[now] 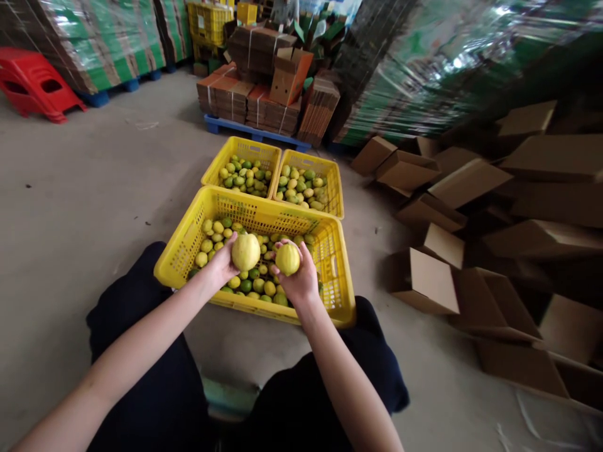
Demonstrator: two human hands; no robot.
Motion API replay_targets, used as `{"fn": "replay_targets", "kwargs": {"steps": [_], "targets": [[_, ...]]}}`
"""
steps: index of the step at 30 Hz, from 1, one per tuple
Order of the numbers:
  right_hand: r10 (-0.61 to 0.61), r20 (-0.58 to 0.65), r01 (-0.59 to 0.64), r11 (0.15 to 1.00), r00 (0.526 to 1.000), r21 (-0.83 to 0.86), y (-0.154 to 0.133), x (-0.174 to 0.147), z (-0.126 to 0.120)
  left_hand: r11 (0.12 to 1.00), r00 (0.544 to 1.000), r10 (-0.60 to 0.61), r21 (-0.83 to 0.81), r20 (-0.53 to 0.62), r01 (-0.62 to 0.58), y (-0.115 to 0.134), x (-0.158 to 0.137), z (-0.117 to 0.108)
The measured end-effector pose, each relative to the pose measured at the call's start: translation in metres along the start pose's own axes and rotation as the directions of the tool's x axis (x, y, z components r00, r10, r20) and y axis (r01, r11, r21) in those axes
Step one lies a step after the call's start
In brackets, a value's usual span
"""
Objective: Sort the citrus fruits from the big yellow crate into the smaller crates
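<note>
My left hand [228, 256] is closed around a large, pale yellow lemon [245, 252]. Beside it, my right hand [301, 276] grips a smaller, yellow-green lemon [287, 259] with faint ridges. Both fruits are held up over a big yellow plastic crate [348, 292], which stands between my knees. Loose yellow and green lemons [245, 285] cover much of the crate's floor, and my hands and forearms hide some of them.
Two smaller yellow crates [207, 171] [340, 188] of similar fruit stand just beyond. Open cardboard boxes [433, 280] are heaped at right. Behind are flattened cartons [226, 97] on a blue pallet [257, 135], film-wrapped stacks [113, 37] and a red stool [40, 78].
</note>
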State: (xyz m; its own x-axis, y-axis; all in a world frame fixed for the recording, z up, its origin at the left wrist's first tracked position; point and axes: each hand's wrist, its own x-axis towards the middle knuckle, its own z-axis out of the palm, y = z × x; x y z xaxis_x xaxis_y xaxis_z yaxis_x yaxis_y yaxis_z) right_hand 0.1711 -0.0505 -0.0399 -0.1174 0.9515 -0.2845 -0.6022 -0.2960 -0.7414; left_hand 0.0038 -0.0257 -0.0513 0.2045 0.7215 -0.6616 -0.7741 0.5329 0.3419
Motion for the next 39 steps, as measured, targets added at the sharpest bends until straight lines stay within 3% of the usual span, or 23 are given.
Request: {"fn": "replay_targets", "kwargs": {"steps": [7, 12, 15, 21, 26, 32, 39], "targets": [[-0.007, -0.079, 0.015, 0.995, 0.997, 0.098, 0.005, 0.000, -0.002, 0.994, 0.995, 0.083, 0.070, -0.053, -0.079, 0.001, -0.010, 0.006], [0.073, -0.131, -0.046, 0.979, 0.989, 0.200, 0.010, 0.003, -0.002, 1.000, 0.994, 0.014, 0.020, 0.113, -0.016, 0.003, -0.015, 0.011], [0.072, -0.191, -0.029, 0.975, 0.979, 0.221, 0.010, 0.005, 0.000, 0.998, 0.990, -0.022, 0.061, 0.138, 0.014, 0.005, -0.018, 0.014], [0.114, -0.067, -0.100, 0.976, 0.991, 0.192, 0.007, 0.009, 0.000, 0.998, 0.993, -0.011, 0.069, 0.119, 0.002, 0.004, -0.021, 0.016], [0.194, -0.050, -0.176, 0.953, 0.980, 0.246, 0.005, 0.007, -0.002, 1.000, 0.996, -0.016, 0.020, 0.088, 0.014, 0.002, -0.023, 0.019], [0.131, -0.038, -0.118, 0.963, 0.991, 0.244, 0.002, 0.003, 0.000, 0.997, 0.997, 0.071, 0.006, 0.033, -0.071, 0.005, -0.025, 0.017], [0.219, -0.103, -0.178, 0.934, 0.970, 0.309, 0.008, 0.009, -0.001, 0.998, 0.983, 0.008, 0.064, 0.182, -0.020, 0.006, -0.027, 0.016]]}}
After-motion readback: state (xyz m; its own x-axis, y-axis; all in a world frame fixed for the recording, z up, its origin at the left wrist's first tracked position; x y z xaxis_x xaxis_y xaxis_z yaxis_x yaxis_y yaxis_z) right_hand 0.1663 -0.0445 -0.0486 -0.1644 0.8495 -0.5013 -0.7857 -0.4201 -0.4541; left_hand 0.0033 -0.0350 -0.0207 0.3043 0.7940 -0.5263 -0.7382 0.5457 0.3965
